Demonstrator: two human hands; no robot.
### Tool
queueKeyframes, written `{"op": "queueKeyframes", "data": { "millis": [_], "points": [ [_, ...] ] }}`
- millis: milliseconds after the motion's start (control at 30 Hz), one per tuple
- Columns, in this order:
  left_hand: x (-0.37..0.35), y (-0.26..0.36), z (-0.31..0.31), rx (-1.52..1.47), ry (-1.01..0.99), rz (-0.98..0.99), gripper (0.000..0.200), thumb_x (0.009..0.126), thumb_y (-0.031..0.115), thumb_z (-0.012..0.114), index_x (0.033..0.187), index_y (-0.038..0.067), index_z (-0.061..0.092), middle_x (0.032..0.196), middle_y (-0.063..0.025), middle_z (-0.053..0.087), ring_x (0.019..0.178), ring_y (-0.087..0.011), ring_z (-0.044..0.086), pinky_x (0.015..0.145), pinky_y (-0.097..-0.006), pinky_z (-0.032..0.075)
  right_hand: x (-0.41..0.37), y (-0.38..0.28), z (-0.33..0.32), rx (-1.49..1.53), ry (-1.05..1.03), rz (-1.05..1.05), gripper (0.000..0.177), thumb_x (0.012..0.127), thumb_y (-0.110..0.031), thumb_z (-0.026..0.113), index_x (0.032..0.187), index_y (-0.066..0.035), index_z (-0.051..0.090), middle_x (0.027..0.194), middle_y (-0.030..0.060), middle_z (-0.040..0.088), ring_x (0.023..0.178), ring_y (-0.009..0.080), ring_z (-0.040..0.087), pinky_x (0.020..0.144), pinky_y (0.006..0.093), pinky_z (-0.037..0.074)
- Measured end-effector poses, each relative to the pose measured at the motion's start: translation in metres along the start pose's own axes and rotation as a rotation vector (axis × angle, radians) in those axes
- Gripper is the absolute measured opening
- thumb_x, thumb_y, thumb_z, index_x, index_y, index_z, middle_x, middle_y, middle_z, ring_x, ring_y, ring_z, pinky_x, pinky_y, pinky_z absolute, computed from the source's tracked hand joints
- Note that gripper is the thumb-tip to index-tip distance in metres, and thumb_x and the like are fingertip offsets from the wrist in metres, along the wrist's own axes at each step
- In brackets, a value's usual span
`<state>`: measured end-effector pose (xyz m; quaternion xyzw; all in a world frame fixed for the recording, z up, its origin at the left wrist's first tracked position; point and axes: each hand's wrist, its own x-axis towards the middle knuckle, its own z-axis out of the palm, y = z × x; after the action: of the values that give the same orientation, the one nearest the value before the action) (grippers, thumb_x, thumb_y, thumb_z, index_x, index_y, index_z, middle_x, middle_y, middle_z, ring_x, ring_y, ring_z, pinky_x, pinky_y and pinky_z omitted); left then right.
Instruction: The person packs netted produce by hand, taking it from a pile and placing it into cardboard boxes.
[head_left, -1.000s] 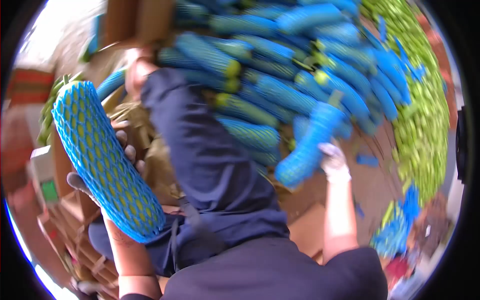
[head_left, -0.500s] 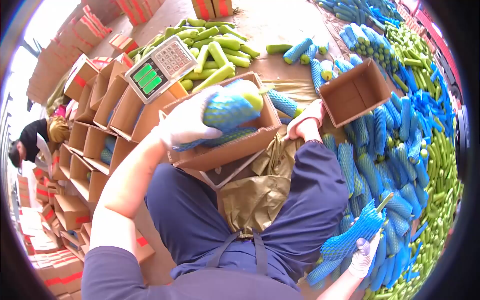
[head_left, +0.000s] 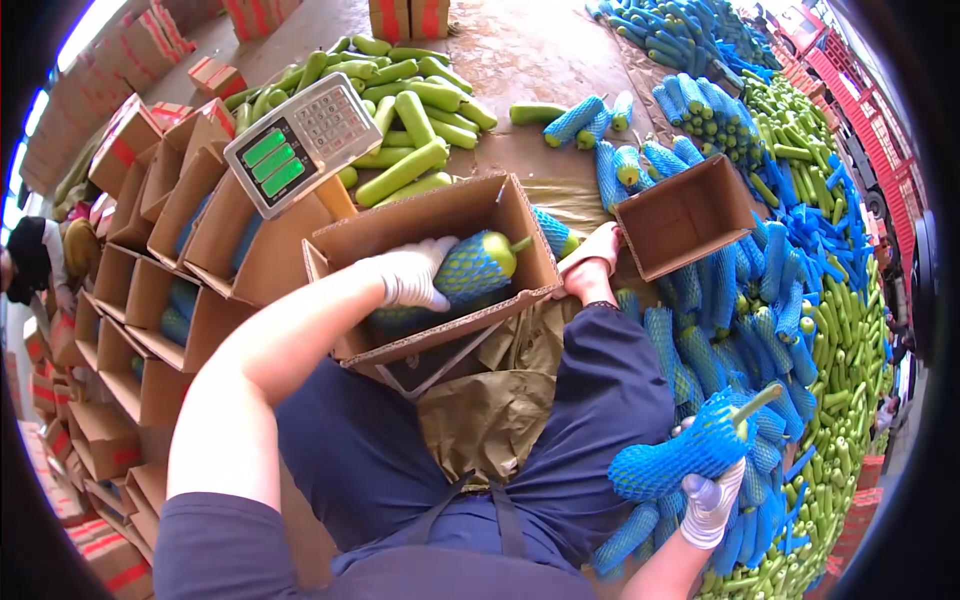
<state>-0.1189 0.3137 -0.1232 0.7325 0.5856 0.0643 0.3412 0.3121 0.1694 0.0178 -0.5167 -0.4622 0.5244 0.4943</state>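
Observation:
My left hand [head_left: 415, 275], in a white glove, has its fingers closed over a green gourd [head_left: 478, 268] in a blue foam net. That gourd lies tilted inside a cardboard box [head_left: 400, 352] in front of my knees, its stem end pointing right. Beneath my hand, part of another netted gourd shows in the box. Down at the right, my gloved right hand [head_left: 710, 505] grips a second netted gourd [head_left: 675, 460] from below, its stem pointing up and right. A digital scale display [head_left: 300, 145] with green readouts stands just beyond the box.
Bare green gourds [head_left: 410, 125] are piled behind the scale. Netted gourds [head_left: 720, 350] heap along my right, with a smaller carton [head_left: 685, 215] on them. Stacked cartons [head_left: 150, 290] crowd the left, where another person [head_left: 45, 255] bends. My foot [head_left: 595, 258] rests beside the box.
My left hand has lowered its gourd from above the box down into it. My right hand has shifted its gourd slightly left and up. The whole view has moved a little.

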Motion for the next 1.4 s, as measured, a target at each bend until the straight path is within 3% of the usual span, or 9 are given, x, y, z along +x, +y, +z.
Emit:
{"op": "queueKeyframes", "data": {
  "millis": [300,467,567,700,800,867,1000,1167,1400],
  "points": [
    [-0.001,0.008,0.012,-0.142,-0.225,0.022,0.105,0.058,0.032,0.086,0.143,0.004,0.032,0.126,-0.0237,0.057,0.117,-0.0390,0.056,0.102,-0.0384,0.043,-0.008,0.003,-0.007,0.044,0.047,-0.026,0.084,0.056,-0.028,0.091,0.124,0.001,0.051,0.108,0.0151,0.063,0.097,0.0272,0.064,0.085,0.0394,0.054],
    [0.004,0.009,0.047,0.197,-0.362,-0.142,0.106,0.071,0.037,0.078,0.152,0.006,0.018,0.136,-0.0260,0.050,0.124,-0.0408,0.051,0.104,-0.0425,0.041,-0.002,0.010,-0.007,0.018,0.014,-0.049,0.087,0.057,-0.024,0.091,0.129,0.000,0.049,0.110,0.0156,0.063,0.096,0.0271,0.065,0.086,0.0404,0.055],
    [0.003,0.004,0.061,0.257,-0.307,-0.238,0.105,0.073,0.036,0.076,0.153,0.006,0.015,0.138,-0.0262,0.048,0.124,-0.0409,0.051,0.105,-0.0429,0.041,0.021,0.000,0.008,-0.043,-0.123,-0.176,0.095,0.058,-0.033,0.092,0.133,-0.001,0.045,0.119,0.0187,0.059,0.107,0.0286,0.061,0.091,0.0416,0.051],
    [-0.041,0.038,0.015,0.190,-0.112,-0.019,0.052,0.089,0.035,0.057,0.129,0.001,0.055,0.123,-0.0218,0.060,0.111,-0.0362,0.059,0.097,-0.0420,0.046,0.060,-0.021,0.086,-0.005,-0.209,-0.331,0.098,0.060,-0.045,0.090,0.135,-0.001,0.043,0.126,0.0180,0.056,0.114,0.0261,0.056,0.093,0.0426,0.048],
    [-0.105,0.069,-0.010,-0.025,0.117,0.156,0.037,0.093,0.031,0.054,0.119,0.006,0.062,0.106,-0.0160,0.067,0.101,-0.0313,0.063,0.087,-0.0418,0.051,0.102,-0.025,0.162,-0.507,-0.564,-0.949,0.079,0.069,-0.032,0.085,0.130,0.001,0.048,0.117,0.0140,0.060,0.109,0.0279,0.059,0.095,0.0391,0.047],
    [-0.143,0.096,-0.017,-0.069,0.178,0.089,0.032,0.092,0.028,0.058,0.116,0.008,0.063,0.106,-0.0155,0.066,0.100,-0.0345,0.062,0.087,-0.0417,0.051,0.117,-0.004,0.231,-0.340,-0.715,-0.777,0.073,0.063,-0.017,0.082,0.127,-0.003,0.052,0.113,0.0171,0.063,0.108,0.0334,0.061,0.095,0.0414,0.048],
    [-0.183,0.098,0.012,-0.035,0.565,0.219,0.033,0.087,0.021,0.065,0.116,0.005,0.063,0.109,-0.0168,0.066,0.102,-0.0348,0.063,0.089,-0.0423,0.051,0.151,0.076,0.303,-1.045,-1.087,-0.821,0.073,0.064,-0.020,0.080,0.129,-0.004,0.052,0.119,0.0181,0.061,0.110,0.0360,0.059,0.096,0.0432,0.046],
    [-0.204,0.106,0.034,-0.198,0.589,0.081,0.035,0.086,0.017,0.066,0.119,0.004,0.063,0.113,-0.0165,0.066,0.106,-0.0352,0.063,0.093,-0.0406,0.049,0.168,0.151,0.320,-1.491,-0.936,-0.825,0.065,0.072,-0.026,0.078,0.130,-0.010,0.053,0.110,0.0137,0.063,0.103,0.0330,0.061,0.092,0.0422,0.048],
    [-0.193,0.113,0.035,-0.134,0.623,0.105,0.039,0.085,0.017,0.067,0.121,0.004,0.062,0.118,-0.0189,0.063,0.110,-0.0372,0.060,0.096,-0.0416,0.048,0.109,0.035,0.200,-0.622,-0.600,-0.965,0.036,0.083,-0.011,0.066,0.118,-0.002,0.062,0.103,0.0161,0.068,0.090,0.0313,0.067,0.082,0.0404,0.053]
  ]
}}
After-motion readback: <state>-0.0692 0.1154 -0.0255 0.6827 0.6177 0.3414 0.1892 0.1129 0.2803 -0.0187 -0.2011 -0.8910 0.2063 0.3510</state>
